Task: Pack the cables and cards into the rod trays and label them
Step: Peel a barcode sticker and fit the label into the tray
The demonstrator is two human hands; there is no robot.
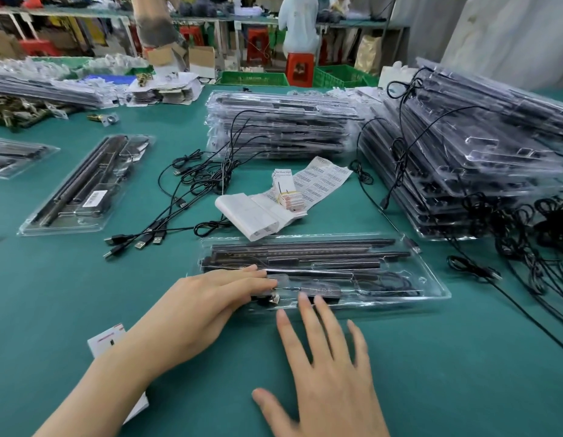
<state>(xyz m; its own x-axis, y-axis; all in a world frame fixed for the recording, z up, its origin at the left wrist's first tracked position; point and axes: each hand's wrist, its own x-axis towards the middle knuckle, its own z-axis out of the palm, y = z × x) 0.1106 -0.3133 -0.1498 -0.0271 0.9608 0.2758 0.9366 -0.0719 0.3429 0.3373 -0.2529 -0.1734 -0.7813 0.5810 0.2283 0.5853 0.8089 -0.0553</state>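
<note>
Clear rod tray (431, 290) lies flat on green table (53, 294), front centre, long side across the view. Black rods (305, 247) sit in its far slots. A coiled black cable (390, 283) is in the near right compartment, and a USB plug (275, 299) shows at the near left.

Left hand (207, 298) is on the tray's left end, fingers straight and together, lying flat on the plastic, gripping nothing. Right hand (330, 373) is palm down, fingers spread apart. Two fingertips touch the tray's near rim and the rest of the hand is over the table; it holds nothing.

Just behind the tray: a folded white paper strip (248, 216), a rubber-banded card bundle (289, 197) and a barcode label sheet (324, 178). Left of these, loose USB cables (179, 200) are spread on the table.

Further left, a packed tray (81, 187) carries a barcode sticker (96, 197). A tray stack (280, 127) stands behind the papers. A taller, leaning tray stack (478, 159) is at right with cables draped over it, and a cable pile (526, 222) is beside it. A white card (107, 340) lies partly under the left forearm.
</note>
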